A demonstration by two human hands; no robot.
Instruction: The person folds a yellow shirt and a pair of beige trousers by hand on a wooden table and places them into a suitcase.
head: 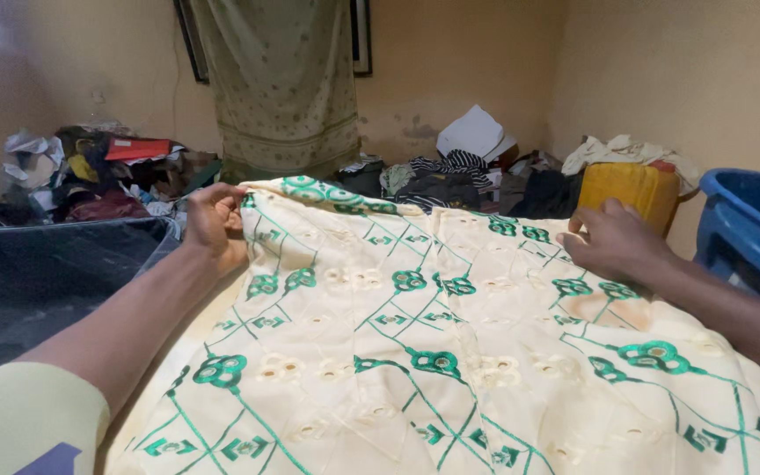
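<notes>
Cloth [450, 352] lies lengthwise, away

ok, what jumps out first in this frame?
The cream cloth with green embroidery fills the foreground; the left hand grips its far-left edge and the right hand rests on its far-right edge. Behind sit a yellow jerrycan, a blue tub at right, and a clothes pile along the wall.
</notes>
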